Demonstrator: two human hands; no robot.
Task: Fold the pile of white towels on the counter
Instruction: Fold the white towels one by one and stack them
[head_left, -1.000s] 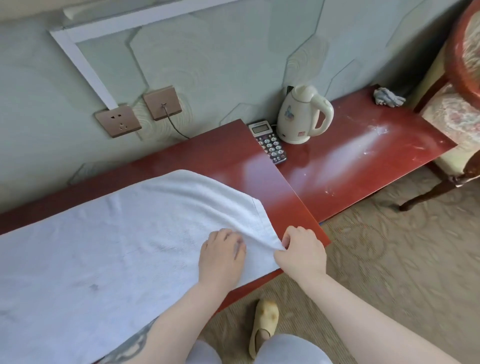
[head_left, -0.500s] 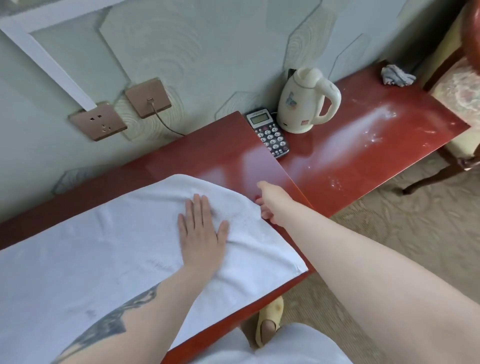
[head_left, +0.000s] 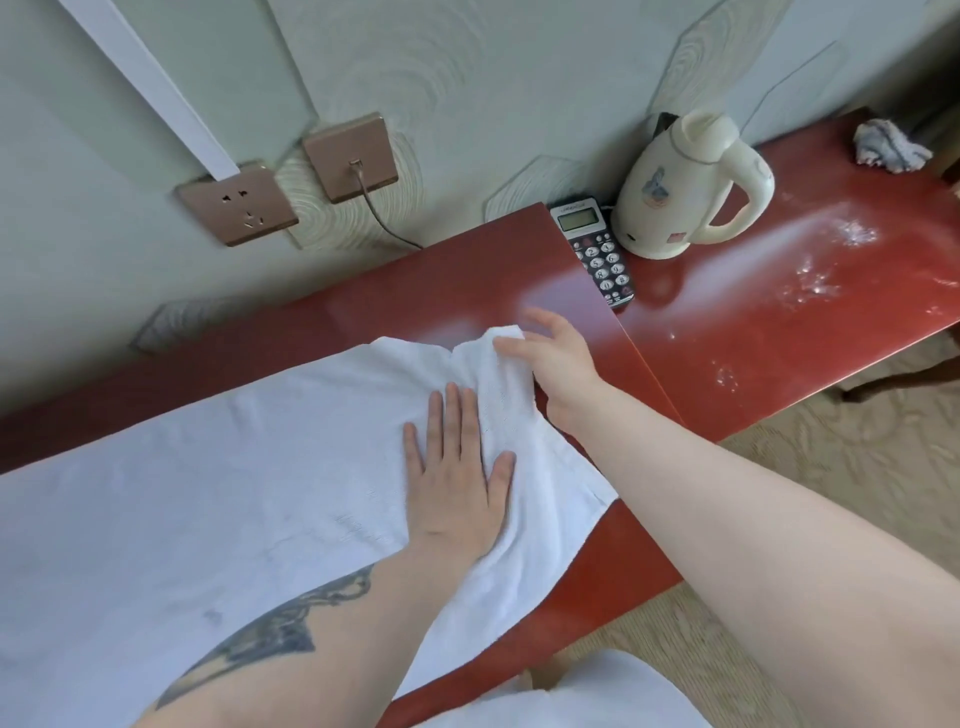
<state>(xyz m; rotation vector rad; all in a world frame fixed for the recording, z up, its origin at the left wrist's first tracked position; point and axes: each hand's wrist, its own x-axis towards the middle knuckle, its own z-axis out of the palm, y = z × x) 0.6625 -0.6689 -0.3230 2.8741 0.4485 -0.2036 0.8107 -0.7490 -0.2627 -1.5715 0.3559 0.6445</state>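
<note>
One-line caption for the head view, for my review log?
Left hand presses the white towel flat while right hand lifts its far corner.

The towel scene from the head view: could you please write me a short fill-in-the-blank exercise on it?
1. The left hand presses flat on the white ____.
2. The right hand lifts the towel's far ____.
3. The phone lies beside a cream ____.
4. The counter is ____ in colour.

Missing words: towel; corner; kettle; red

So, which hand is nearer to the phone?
The right hand: it holds the towel corner just in front of the phone. The left hand presses the towel further back.
</note>
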